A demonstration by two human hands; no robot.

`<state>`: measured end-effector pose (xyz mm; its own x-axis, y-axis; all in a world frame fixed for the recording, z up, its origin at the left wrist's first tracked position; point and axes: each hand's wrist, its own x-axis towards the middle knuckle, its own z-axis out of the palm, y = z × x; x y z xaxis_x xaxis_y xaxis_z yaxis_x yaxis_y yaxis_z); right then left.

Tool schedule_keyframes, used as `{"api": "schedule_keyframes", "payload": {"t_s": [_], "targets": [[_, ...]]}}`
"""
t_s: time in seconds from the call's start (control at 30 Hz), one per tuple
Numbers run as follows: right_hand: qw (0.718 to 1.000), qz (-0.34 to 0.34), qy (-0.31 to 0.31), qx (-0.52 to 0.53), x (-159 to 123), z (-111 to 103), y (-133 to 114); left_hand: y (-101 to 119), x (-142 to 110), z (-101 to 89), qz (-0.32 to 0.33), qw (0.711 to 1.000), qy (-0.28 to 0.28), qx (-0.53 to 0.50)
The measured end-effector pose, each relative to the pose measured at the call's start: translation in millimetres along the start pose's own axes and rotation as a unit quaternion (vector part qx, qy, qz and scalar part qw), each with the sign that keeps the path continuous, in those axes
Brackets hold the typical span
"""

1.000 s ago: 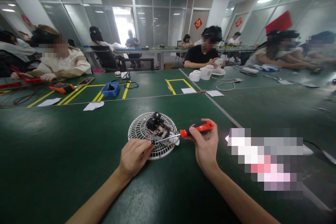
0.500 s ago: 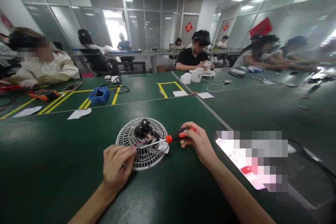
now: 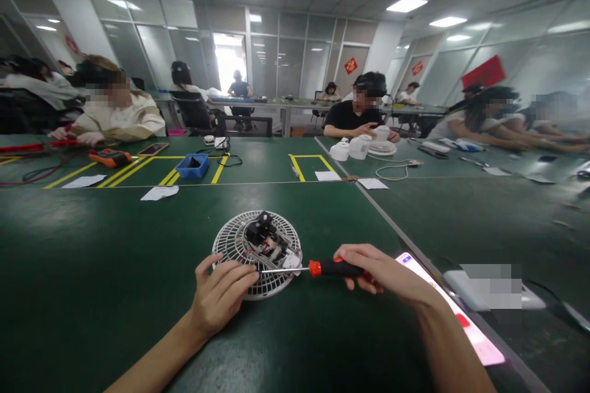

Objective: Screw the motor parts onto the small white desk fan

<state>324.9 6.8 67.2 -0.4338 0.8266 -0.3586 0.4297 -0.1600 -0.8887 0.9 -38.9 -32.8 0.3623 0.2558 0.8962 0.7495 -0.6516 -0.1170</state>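
A red-and-black screwdriver (image 3: 338, 268) lies almost level in my right hand (image 3: 375, 270), which is closed around the handle. Its metal shaft points left, and the tip ends at the fingertips of my left hand (image 3: 224, 291). Those left fingers are pinched together over the near left side of a round white fan grille (image 3: 271, 287); whatever they pinch is too small or hidden to name. On the grille sits a black motor assembly (image 3: 263, 228) with wires and a white part beside it. The grille lies flat on the green table (image 3: 138, 252).
A lit phone (image 3: 479, 341) lies right of my right forearm, with a white device (image 3: 470, 288) beyond it. Farther off are a blue bin (image 3: 192, 166), paper slips (image 3: 159, 193), an orange meter (image 3: 110, 158) and white housings (image 3: 358, 147). Other people sit around the tables.
The screwdriver has gone from slanting to nearly level, and my right hand has moved lower and to the right. My left hand keeps its pinch near the tip. The view has shifted left and upward.
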Motion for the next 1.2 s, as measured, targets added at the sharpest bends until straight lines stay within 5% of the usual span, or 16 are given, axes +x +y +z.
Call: {"api": "schedule_keyframes", "payload": {"t_s": [0.3, 0.7, 0.97, 1.2], "targets": [[0.995, -0.044, -0.070, -0.064, 3, -2, 8, -4, -6, 1.7, -0.005, 1.000, 0.002, -0.006], [0.983, -0.155, -0.067, -0.074, 5, 3, 3, -9, -9, 4.6, -0.050, 0.998, 0.015, -0.032], [0.996, -0.019, -0.082, -0.043, 8, 17, 4, -20, -6, 9.0, -0.067, 0.996, 0.026, -0.057], [0.994, -0.062, -0.087, 0.003, 6, 22, 3, -29, 20, 10.7, -0.011, 0.998, 0.024, -0.057]]}}
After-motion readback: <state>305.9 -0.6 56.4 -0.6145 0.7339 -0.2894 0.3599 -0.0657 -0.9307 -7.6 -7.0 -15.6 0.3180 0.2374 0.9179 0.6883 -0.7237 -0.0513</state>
